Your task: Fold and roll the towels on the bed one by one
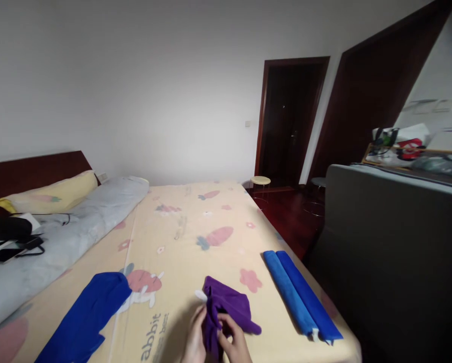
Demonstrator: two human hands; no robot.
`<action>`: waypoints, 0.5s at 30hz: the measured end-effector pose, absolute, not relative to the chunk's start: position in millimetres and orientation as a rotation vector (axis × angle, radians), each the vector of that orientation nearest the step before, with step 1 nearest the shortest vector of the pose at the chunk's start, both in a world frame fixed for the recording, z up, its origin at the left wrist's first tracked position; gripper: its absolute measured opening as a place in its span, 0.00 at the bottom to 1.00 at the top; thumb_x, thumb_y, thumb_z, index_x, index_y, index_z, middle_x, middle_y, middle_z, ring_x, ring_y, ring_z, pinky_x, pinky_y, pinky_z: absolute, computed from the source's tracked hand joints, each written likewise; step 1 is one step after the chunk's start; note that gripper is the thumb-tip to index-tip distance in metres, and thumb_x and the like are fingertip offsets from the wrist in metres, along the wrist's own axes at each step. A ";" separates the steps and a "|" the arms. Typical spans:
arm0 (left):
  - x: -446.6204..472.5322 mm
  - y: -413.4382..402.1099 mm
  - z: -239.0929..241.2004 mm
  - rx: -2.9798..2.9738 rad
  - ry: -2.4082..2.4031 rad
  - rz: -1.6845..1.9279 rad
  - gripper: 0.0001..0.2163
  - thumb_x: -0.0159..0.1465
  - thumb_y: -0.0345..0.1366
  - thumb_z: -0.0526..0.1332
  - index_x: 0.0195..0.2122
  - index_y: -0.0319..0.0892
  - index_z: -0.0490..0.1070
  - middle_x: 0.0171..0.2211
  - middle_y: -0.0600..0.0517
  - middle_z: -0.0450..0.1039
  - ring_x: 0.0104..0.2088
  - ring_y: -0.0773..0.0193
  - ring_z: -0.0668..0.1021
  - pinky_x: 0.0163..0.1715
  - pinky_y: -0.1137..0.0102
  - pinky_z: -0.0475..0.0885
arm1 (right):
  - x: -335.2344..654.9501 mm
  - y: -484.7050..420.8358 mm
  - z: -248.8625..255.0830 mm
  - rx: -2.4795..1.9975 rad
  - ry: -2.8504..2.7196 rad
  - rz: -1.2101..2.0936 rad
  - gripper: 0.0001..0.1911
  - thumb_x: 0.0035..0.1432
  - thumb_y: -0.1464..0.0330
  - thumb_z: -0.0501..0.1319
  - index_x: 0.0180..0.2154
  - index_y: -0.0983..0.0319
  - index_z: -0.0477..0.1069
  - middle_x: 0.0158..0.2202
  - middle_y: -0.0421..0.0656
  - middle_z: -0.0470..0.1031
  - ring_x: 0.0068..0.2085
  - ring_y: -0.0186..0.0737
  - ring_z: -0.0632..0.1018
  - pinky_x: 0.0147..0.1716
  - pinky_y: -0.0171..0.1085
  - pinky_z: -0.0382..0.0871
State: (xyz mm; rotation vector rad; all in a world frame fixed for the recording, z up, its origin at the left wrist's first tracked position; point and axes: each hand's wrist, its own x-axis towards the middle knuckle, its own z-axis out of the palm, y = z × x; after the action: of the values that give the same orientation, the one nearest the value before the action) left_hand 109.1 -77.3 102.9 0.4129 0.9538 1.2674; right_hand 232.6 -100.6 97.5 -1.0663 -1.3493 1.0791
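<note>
My left hand (195, 337) and right hand (235, 340) are gripping purple cloth (234, 305) — right, blue strips (303, 293) looking done; left, blue cloth (85, 313) sprawling unfolded.

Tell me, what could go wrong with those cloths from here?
The purple cloth is bunched between the left hand and right hand, so it might crease, or its loose end could twist. The two long blue cloths lie near the edge of the bed; a nudge might push them off.
</note>
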 end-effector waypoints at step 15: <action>121.6 -117.6 45.7 1.067 1.175 1.282 0.23 0.49 0.49 0.67 0.45 0.46 0.69 0.43 0.41 0.78 0.48 0.47 0.77 0.53 0.58 0.70 | 245.1 -105.1 89.0 -1.108 -0.923 1.189 0.23 0.42 0.47 0.66 0.28 0.60 0.70 0.23 0.36 0.65 0.26 0.35 0.68 0.26 0.35 0.65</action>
State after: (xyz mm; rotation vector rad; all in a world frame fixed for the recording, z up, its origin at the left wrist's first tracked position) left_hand 121.6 -117.6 45.7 1.0674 1.1746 1.2818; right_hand 245.1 -105.1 89.0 -1.1080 -0.9227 1.1894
